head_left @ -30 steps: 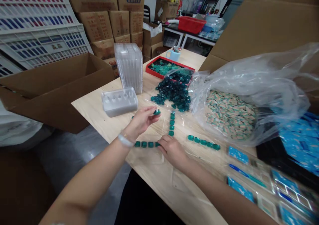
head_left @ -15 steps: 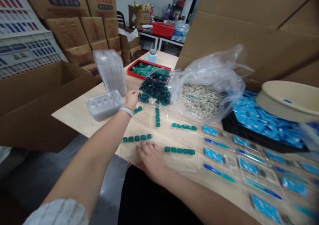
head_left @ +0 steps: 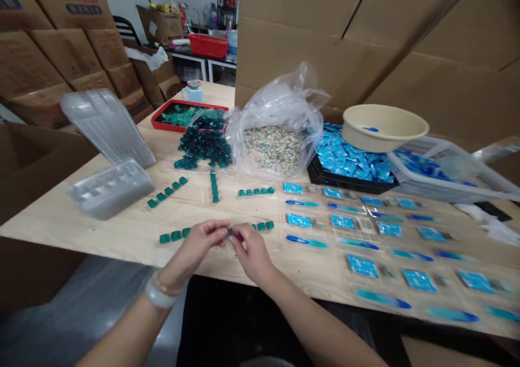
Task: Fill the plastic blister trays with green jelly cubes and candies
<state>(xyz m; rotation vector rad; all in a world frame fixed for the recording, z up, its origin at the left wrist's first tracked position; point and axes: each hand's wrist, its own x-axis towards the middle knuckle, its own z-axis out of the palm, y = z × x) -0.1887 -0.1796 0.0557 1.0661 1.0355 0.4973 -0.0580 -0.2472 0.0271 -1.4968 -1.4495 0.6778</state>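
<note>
My left hand (head_left: 195,245) and right hand (head_left: 252,253) came together, both pinching a tiny teal pod (head_left: 231,232) just off the pod row (head_left: 174,236) on the counter (head_left: 60,226).

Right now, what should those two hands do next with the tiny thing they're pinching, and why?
Maybe set the small dark piece down into the row of green cubes, because the left hand and right hand pinch it right above a gap in that row.

Wooden table (head_left: 81,231) | teal cubes in rows (head_left: 255,192) | blue packets (head_left: 298,219) | clear plastic trays (head_left: 109,188) | red tray (head_left: 160,118)
</note>
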